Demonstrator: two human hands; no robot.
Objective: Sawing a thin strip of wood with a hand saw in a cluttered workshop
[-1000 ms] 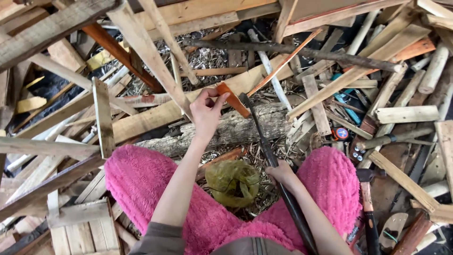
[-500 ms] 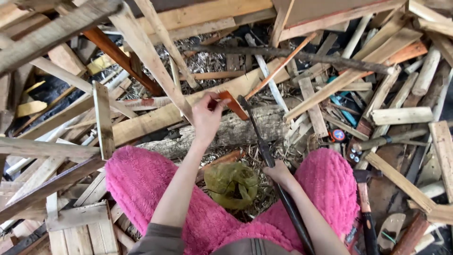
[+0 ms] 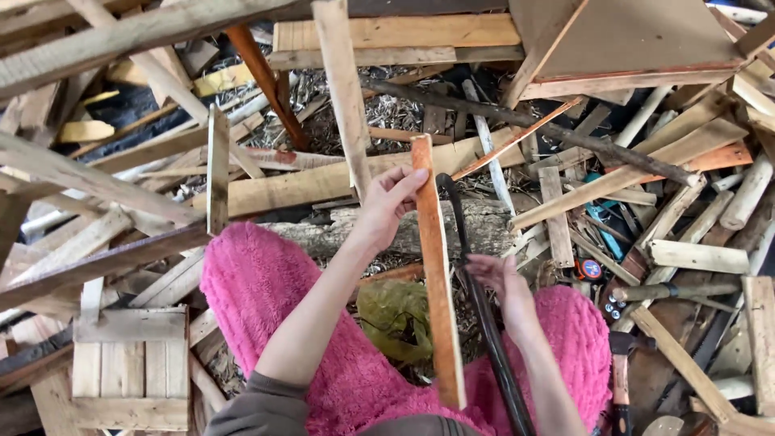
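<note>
Left hand (image 3: 386, 206) raised slat (image 3: 437, 266) (upright).

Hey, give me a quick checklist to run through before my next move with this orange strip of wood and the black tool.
1. Left hand grips the orange wooden strip near its top end: ok.
2. Right hand is on the long black curved tool: ok, though how firm the hold is, cannot tell.
3. Strip resting on the log: cannot tell; it crosses in front of it.
4. Left fingers away from the tool's hooked end: not ok, they sit close beside it.
5. Pink-clad knees out of the tool's path: not ok, the tool runs along the right leg.
</note>
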